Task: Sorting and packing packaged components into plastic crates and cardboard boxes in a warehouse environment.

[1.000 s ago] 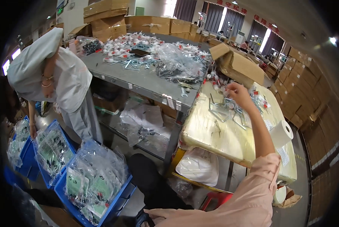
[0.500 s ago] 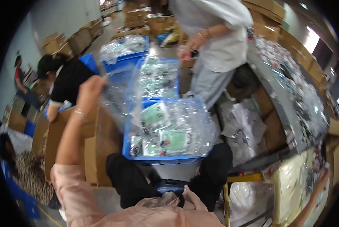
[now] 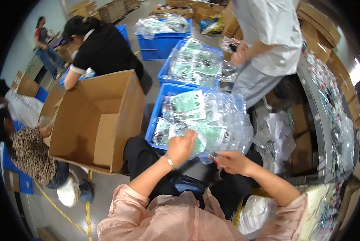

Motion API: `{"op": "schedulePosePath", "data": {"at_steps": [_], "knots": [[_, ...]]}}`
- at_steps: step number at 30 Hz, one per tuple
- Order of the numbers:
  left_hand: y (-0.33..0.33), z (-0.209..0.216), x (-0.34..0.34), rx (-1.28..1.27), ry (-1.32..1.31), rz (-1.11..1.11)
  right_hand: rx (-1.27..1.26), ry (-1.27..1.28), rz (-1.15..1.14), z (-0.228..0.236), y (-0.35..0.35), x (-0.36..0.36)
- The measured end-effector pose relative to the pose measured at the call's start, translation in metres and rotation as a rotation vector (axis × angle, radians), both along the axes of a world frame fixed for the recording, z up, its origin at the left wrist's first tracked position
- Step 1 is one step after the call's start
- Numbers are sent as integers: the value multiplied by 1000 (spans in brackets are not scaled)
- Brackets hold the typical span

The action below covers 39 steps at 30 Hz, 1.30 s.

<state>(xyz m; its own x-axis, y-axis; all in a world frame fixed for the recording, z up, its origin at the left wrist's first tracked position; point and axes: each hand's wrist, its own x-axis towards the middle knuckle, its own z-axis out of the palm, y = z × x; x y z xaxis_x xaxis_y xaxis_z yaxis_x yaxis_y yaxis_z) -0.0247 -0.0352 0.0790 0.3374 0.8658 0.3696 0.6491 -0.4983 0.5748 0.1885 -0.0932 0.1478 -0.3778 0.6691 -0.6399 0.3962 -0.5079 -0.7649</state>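
Note:
My left hand [image 3: 181, 148] is closed at the near edge of a blue crate [image 3: 152, 127], pinching a clear plastic bag [image 3: 200, 142] with a green-and-white card. My right hand [image 3: 233, 161] is closed just right of it, beside the bags' near edge. A small dark item with a bit of red [image 3: 214, 157] shows at its fingertips; its kind is too small to make out. Clear bags [image 3: 184, 105] with green cards and dark contents fill the crate, and more clear plastic [image 3: 240, 120] hangs over its right side.
An open cardboard box [image 3: 127, 116] stands to my left. Beyond are two more blue crates with bagged goods [image 3: 164, 47]. A person in a white shirt [image 3: 268, 36] stands at far right, beside a grey-edged bench [image 3: 314, 104] heaped with small items. People sit on the left.
My left hand has come down from above the cardboard box to the crate's near edge. My right hand has moved from the heaped bench at the right to beside it. The view has shifted.

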Motion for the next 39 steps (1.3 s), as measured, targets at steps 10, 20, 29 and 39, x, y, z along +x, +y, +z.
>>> {"op": "schedulePosePath", "data": {"at_steps": [10, 20, 29, 39], "knots": [[-20, 35, -47, -48, -43, 9, 784, -288, 324, -46, 38, -48], [-89, 9, -225, -532, 494, 843, 916, -327, 152, -11, -7, -38], [-109, -24, -244, -276, 671, 649, 1082, -88, 441, 28, -5, -137], [-156, -5, -195, -81, 552, 576, 1572, -23, 921, 0, 0, -278]]}}
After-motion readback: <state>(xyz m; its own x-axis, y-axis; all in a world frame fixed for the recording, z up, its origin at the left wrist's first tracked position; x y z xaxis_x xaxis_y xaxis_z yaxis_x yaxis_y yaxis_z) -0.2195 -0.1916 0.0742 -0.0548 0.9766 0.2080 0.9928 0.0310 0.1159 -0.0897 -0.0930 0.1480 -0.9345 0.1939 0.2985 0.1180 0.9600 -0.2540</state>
